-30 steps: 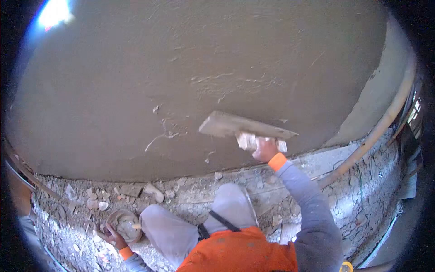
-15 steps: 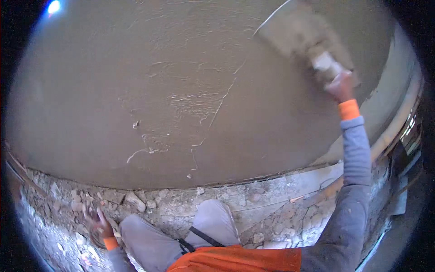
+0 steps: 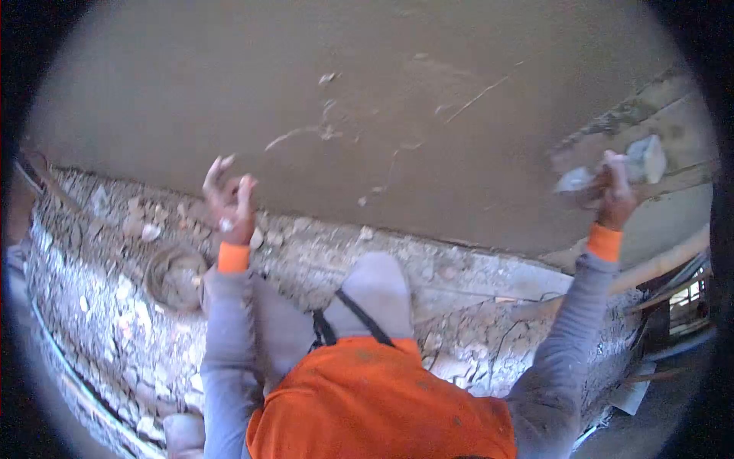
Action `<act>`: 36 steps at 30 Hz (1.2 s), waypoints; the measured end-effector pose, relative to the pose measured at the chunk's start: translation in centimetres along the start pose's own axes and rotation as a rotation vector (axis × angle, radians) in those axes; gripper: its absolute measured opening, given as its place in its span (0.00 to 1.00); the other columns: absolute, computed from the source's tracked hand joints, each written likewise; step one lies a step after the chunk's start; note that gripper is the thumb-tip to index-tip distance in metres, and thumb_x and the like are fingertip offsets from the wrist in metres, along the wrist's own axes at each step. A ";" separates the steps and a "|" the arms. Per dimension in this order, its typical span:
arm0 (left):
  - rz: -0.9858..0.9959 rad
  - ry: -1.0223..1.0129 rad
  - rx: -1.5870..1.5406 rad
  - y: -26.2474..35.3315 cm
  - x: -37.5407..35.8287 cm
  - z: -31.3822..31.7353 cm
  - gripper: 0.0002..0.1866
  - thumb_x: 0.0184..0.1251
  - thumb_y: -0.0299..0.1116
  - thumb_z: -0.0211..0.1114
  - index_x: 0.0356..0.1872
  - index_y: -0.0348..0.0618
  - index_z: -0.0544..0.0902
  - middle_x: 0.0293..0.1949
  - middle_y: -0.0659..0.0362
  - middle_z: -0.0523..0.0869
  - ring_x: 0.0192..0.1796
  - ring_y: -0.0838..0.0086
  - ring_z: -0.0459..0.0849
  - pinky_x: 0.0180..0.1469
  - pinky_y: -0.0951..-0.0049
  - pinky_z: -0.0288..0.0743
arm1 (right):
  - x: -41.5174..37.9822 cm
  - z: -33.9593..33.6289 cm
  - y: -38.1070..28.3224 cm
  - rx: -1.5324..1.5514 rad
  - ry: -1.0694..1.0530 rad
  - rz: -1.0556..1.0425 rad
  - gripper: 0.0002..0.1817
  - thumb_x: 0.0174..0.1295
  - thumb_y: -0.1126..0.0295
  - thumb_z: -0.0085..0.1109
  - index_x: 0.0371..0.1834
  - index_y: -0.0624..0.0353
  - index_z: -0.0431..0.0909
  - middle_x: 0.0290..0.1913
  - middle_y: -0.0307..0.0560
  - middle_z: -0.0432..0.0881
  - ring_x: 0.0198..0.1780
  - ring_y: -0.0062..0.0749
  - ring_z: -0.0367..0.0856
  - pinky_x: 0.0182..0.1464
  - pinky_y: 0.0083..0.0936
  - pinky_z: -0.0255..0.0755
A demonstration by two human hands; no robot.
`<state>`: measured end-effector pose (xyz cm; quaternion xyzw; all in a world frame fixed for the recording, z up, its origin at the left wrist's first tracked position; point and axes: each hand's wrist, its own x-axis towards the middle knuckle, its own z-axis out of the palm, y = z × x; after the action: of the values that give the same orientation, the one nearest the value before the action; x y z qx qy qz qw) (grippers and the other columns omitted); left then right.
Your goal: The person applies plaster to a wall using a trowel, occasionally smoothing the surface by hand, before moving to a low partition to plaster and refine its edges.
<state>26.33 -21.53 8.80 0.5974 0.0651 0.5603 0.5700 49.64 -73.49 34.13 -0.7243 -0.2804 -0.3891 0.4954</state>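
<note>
My right hand is closed on the handle of a long mud-coated float, at the right of the wet, smooth grey-brown plaster surface. Pale parts of the handle show on both sides of the fingers. My left hand is raised near the plaster's lower edge, left of centre, with its fingers apart and nothing in them. Thin ridges and small lumps mark the middle of the plaster.
Rubble and a pale concrete strip run along the plaster's lower edge. A round, mud-coated container stands in the rubble below my left hand. A curved pole or edge lies at the right.
My left hand has risen from the rubble towards the plaster's edge. My right hand and the float have moved down and slightly right, and the float has turned. The view has shifted.
</note>
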 end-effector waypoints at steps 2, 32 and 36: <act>0.009 -0.031 0.012 0.2 -0.1 0.1 0.30 0.61 0.20 0.61 0.64 0.38 0.59 0.58 0.53 0.71 0.37 0.79 0.79 0.36 0.82 0.75 | -6.7 5.5 1.6 0.105 -0.113 0.104 0.05 0.58 0.72 0.61 0.35 0.60 0.82 0.33 0.38 0.79 0.36 0.22 0.76 0.41 0.24 0.72; -0.128 -0.229 0.234 -0.2 -3.8 -3.2 0.29 0.62 0.27 0.63 0.63 0.41 0.62 0.54 0.54 0.72 0.33 0.81 0.77 0.33 0.81 0.73 | -29.6 24.1 8.1 -0.913 -1.225 -0.195 0.14 0.50 0.64 0.58 0.38 0.57 0.82 0.35 0.51 0.84 0.37 0.42 0.84 0.41 0.39 0.78; -0.138 -0.250 0.228 1.6 -3.8 -3.7 0.30 0.61 0.25 0.64 0.63 0.40 0.62 0.54 0.55 0.72 0.31 0.82 0.77 0.32 0.83 0.72 | -32.6 28.9 11.4 -0.889 -1.235 -0.286 0.10 0.47 0.64 0.58 0.31 0.57 0.81 0.31 0.54 0.83 0.35 0.48 0.83 0.40 0.41 0.78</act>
<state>21.30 -22.59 6.76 0.7174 0.0975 0.4301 0.5393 49.34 -51.16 -4.94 -0.8974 -0.4143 -0.0508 -0.1432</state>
